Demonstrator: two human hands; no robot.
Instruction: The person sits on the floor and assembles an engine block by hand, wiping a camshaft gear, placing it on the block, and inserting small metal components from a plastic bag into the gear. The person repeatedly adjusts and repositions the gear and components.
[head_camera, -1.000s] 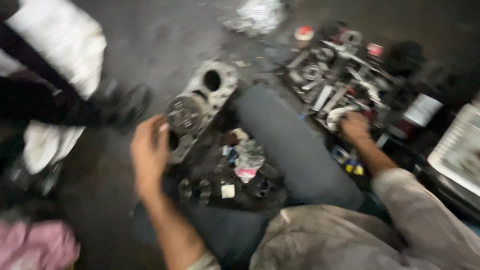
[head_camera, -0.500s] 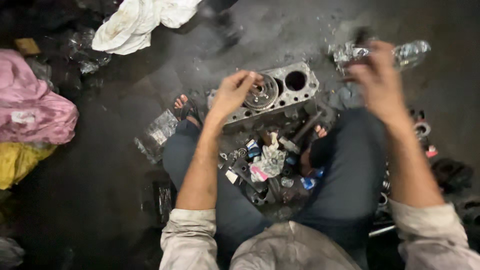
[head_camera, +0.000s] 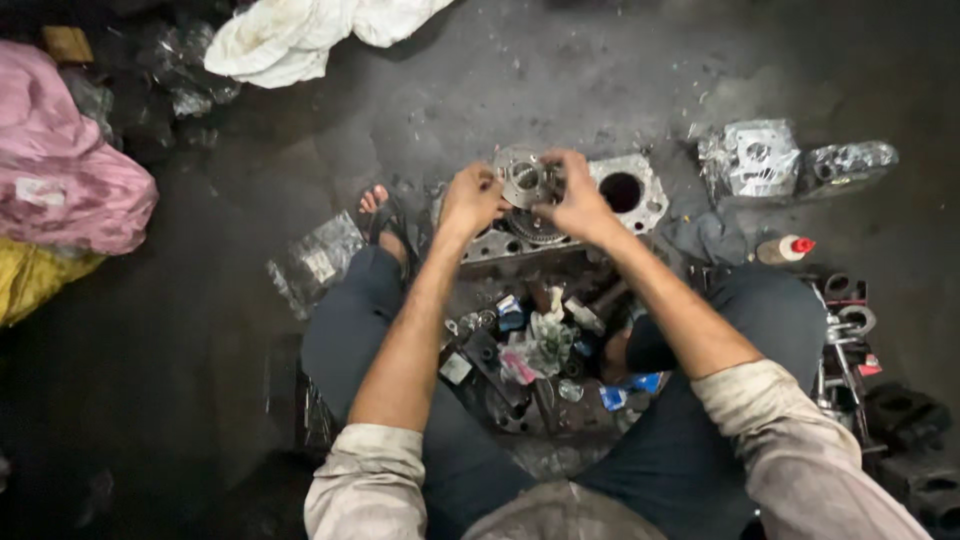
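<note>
**Head view: two hands on a round metal part above an engine casing**

We look down from the head camera on a seated person's lap and a dark, oily floor; the left hand (head_camera: 472, 197) and the right hand (head_camera: 575, 205) meet over a round silver metal hub with a toothed centre (head_camera: 525, 178), and both are closed on it, the left gripping its near-left rim, the right its right side. We see the hub held just above a grey cast-metal engine casing (head_camera: 640, 180), which lies on the floor ahead of the knees and shows one round bore open at its right end. Between the legs we note a dark tray of small parts, rags and coloured packets (head_camera: 535, 350). To the right of the casing lie two clear plastic bags of metal parts (head_camera: 790, 160), and nearer to us a small white bottle with a red cap (head_camera: 782, 249) on its side; at the far right stands a cluster of dark metal tools and sockets (head_camera: 850, 330). At the left edge we see a pink cloth bundle (head_camera: 65, 185) over a yellow one (head_camera: 35, 280); a white cloth (head_camera: 300, 35) lies at the top; a sandalled foot (head_camera: 385, 215) shows beside the left knee.
</note>
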